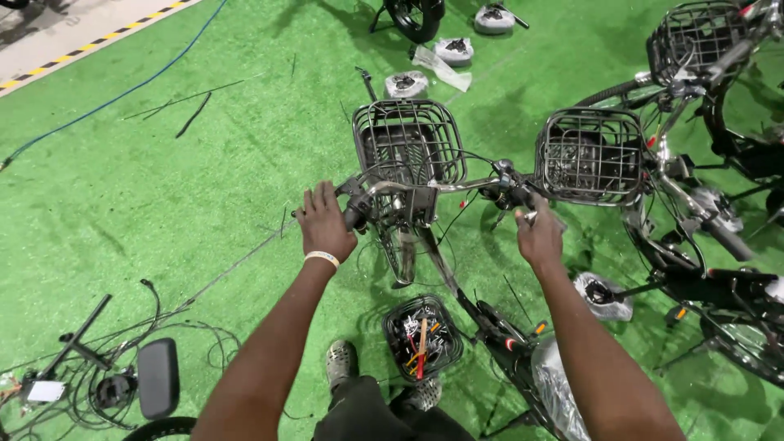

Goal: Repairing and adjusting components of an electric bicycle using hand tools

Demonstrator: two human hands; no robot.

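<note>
Two hands are on the one handlebar (441,186), and that spread is what keeps the front end from swinging. Your left hand (324,222) sits over the left grip (353,217), fingers (320,198) curled down onto it, so they are closed on the grip. Your right hand (539,237) is at the opposite end, just under the right brake lever (510,194); its fingers fold around something small and pale there, though you cannot tell from this angle whether they clamp the grip itself or a fitting beside it.

Straight ahead of your fingers, between both hands, hangs the wire basket (408,140) of the bicycle (490,327) you are steadying, whose frame runs back between your forearms toward your feet. Cables loop from the bar down past the basket, slack enough to let the bar turn.

Beyond your right fingers stands a second basket (590,155) on a neighbouring bicycle, nearly touching yours. Below your hands, near your shoe (341,363), a small black basket of hand tools (422,336) lies on the green mat (163,163), close for reaching. Off past your left elbow lie a loose saddle (158,377) and tangled wires (98,367), well apart from the bar.
</note>
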